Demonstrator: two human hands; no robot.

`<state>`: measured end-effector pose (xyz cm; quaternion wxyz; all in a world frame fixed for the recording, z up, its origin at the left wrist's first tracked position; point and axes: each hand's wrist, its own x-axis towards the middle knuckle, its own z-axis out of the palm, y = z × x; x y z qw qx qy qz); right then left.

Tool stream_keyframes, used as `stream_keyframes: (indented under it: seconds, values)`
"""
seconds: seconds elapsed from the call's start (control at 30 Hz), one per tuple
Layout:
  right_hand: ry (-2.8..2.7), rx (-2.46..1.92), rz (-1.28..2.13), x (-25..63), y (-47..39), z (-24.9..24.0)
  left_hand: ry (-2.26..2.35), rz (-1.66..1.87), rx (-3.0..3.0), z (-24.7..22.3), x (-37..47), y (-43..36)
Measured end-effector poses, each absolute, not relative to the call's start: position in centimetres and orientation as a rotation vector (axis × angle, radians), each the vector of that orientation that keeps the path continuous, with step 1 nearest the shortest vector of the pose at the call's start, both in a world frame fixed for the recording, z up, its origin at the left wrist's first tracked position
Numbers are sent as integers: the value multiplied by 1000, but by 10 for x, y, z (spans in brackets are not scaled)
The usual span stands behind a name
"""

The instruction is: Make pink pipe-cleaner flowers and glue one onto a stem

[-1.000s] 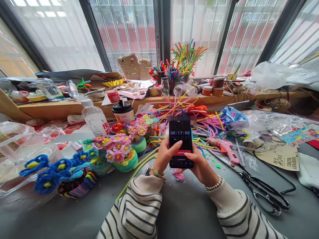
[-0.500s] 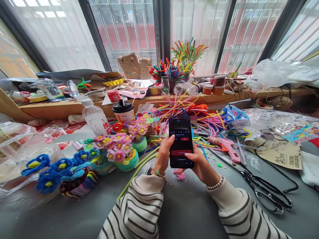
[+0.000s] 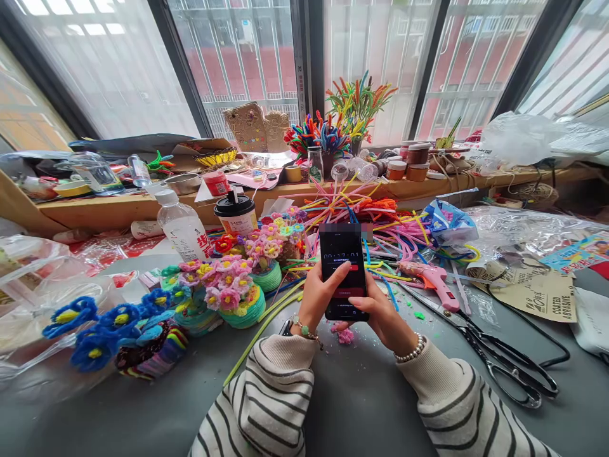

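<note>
A smartphone (image 3: 339, 251) stands upright between my two hands above the grey table, its dark screen lit with a timer reading and red buttons. My left hand (image 3: 316, 295) grips its left edge, and the thumb reaches across the screen to a red button. On the right edge, my right hand (image 3: 387, 317) is closed round the lower corner with its thumb over the bottom of the screen. The fingers behind the phone are mostly hidden. Under the phone, a small pink fuzzy piece (image 3: 343, 334) lies on the table.
Fuzzy-wire flower pots, blue (image 3: 98, 336) and pink (image 3: 231, 289), stand to the left by a bottle (image 3: 181, 222) and a lidded cup (image 3: 236, 216). Loose pipe cleaners (image 3: 390, 222) lie behind the phone. To the right are a pink glue gun (image 3: 435, 282) and black-handled scissors (image 3: 509, 365).
My left thumb has moved right across the screen onto the red button. The screen now shows a dimmed timer with a pop-up. The phone has shifted and tilted slightly.
</note>
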<state>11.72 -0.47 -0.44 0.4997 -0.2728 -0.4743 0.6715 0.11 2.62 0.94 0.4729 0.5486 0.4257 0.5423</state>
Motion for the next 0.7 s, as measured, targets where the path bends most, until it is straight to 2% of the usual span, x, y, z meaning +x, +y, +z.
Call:
stream_keyframes:
  seconds: [0.7]
  values:
    - [-953, -553, 1794, 122, -3, -3, 746, 1415, 1081, 7, 3, 29]
